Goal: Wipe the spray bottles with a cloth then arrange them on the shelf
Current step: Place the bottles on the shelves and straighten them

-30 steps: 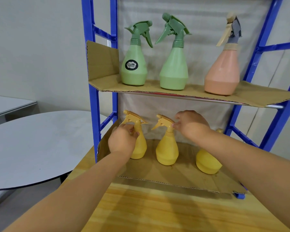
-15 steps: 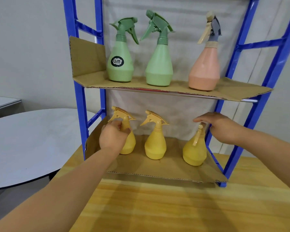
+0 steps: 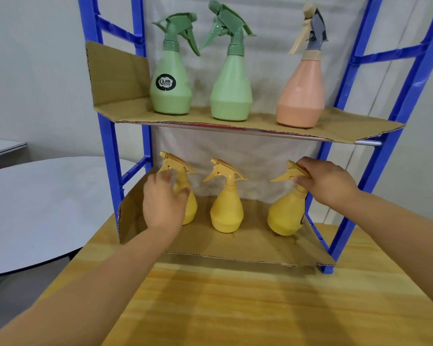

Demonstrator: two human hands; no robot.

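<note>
Three yellow spray bottles stand on the lower cardboard shelf (image 3: 235, 248). My left hand (image 3: 163, 203) grips the neck of the left yellow bottle (image 3: 190, 208). The middle yellow bottle (image 3: 226, 208) stands free. My right hand (image 3: 325, 182) pinches the trigger head of the right yellow bottle (image 3: 285, 216), which leans to the right. On the upper cardboard shelf (image 3: 348, 121) stand a green bottle with a black label (image 3: 170, 86), a plain green bottle (image 3: 231, 91) and a pink bottle (image 3: 301, 96). No cloth is in view.
The blue shelf frame (image 3: 395, 121) stands on a wooden table (image 3: 235, 308). A round grey table (image 3: 35, 203) is at the left, with another grey tabletop (image 3: 0, 147) behind it. A white sheet hangs behind the shelves.
My right hand has left the middle yellow bottle, moved right and taken the right bottle's trigger head. That bottle now leans right. My left hand stays on the left bottle.
</note>
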